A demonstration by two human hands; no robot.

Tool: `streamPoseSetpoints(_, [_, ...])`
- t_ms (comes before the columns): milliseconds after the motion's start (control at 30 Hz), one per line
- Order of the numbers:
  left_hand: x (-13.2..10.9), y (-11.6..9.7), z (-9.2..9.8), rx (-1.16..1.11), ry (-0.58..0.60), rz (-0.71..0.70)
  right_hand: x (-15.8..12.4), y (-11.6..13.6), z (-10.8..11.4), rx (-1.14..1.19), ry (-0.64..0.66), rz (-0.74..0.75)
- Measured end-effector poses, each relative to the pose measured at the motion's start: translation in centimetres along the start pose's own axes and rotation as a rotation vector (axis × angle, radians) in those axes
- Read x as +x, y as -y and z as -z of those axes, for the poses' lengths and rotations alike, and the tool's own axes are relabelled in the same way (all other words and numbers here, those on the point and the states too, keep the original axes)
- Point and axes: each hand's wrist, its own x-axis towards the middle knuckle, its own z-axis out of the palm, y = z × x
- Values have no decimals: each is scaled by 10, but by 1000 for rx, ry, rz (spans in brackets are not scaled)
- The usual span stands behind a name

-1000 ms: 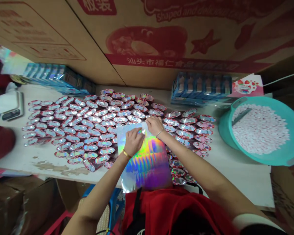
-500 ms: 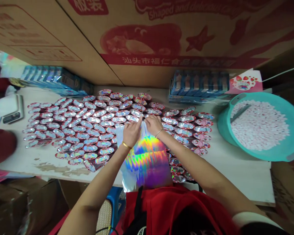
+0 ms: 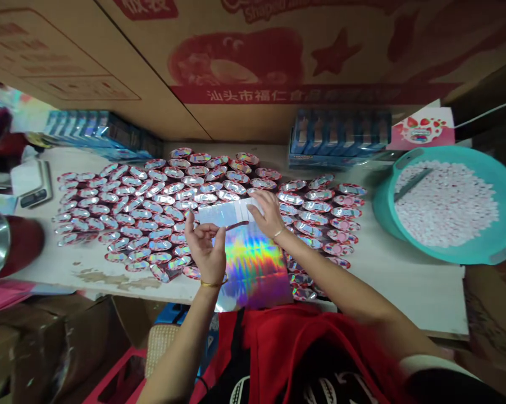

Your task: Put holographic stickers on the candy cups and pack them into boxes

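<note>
A holographic rainbow sheet [image 3: 255, 264] lies on the table in front of me, over some of the small foil-lidded cups [image 3: 151, 207] that cover the middle of the table. My right hand [image 3: 268, 212] rests flat on the sheet's far edge, fingers stretched out. Beside the sheet's left edge my left hand [image 3: 206, 247] is raised palm-up, thumb and fingers pinched on something small that I cannot make out. Each wrist carries a bracelet.
A teal basin [image 3: 501, 247] of small white and pink pieces sits at the right. Blue boxes [image 3: 341, 140] stand at the back, with a second stack of blue boxes [image 3: 96, 132] at the left. Printed cardboard cartons [image 3: 253, 67] rise behind. A scale [image 3: 31, 185] and a red object [image 3: 8, 247] are at the left.
My left hand has come off the sheet's far edge, pulled back toward me and turned palm-up. My right hand has stayed at that edge and flattened.
</note>
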Motion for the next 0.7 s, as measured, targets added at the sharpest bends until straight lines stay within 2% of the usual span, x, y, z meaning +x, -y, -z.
streamPoseSetpoints(133, [-11, -18, -27, -177, 44, 167, -48, 17, 32, 440, -13, -246])
streamPoseSetpoints(267, [-39, -22, -66, -276, 183, 294, -87, 17, 68, 545, -153, -429])
streamPoseSetpoints(400, [-74, -21, -117, -252, 347, 333, -116, -9, 117, 403, -290, -483])
streamPoseSetpoints(533, [-102, -17, -171, -132, 501, 170, -143, -48, 162, 141, -408, -526])
streamPoseSetpoints(600, [-111, -14, -192, -38, 564, 85, -152, -65, 176, -45, -420, -521])
streamPoseSetpoints(700, [-117, -10, -212, 171, 615, -16, -158, -83, 185, -293, -384, -534])
